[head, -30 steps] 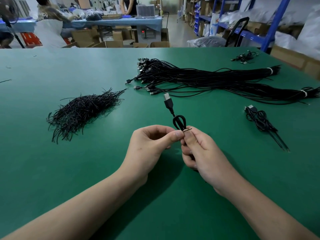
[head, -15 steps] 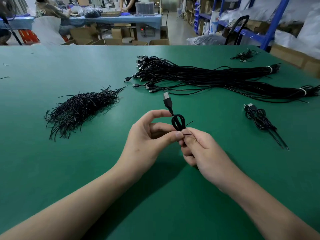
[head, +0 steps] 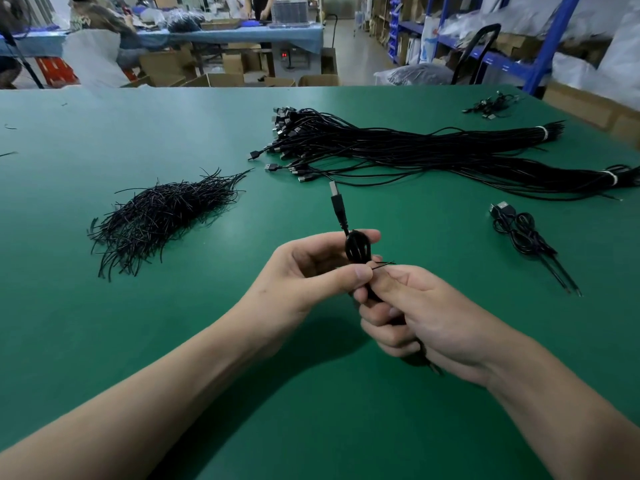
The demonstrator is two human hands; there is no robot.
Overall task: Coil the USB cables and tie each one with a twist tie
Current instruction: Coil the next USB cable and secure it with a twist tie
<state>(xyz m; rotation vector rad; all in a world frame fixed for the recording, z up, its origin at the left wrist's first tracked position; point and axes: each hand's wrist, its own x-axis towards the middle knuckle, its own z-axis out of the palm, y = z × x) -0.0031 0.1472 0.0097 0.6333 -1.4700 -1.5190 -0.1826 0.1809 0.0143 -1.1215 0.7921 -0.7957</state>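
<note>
above the green table (head: 104,341), both hands hold the coiled usb cable (head: 358,249), plug pointing away. the left hand (head: 311,271) curls round the coil, its thumb pinching the twist tie (head: 382,264). the right hand (head: 426,317) grips the coil's lower part. left of the coil lies the twist tie pile (head: 162,216), beyond it the loose cable bundles (head: 415,150), and right of it a tied cable (head: 523,233).

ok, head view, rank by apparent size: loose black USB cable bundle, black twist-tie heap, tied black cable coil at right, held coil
1. Loose black USB cable bundle
2. Black twist-tie heap
3. Tied black cable coil at right and held coil: alike; held one nearer, partly hidden, unranked.
</note>
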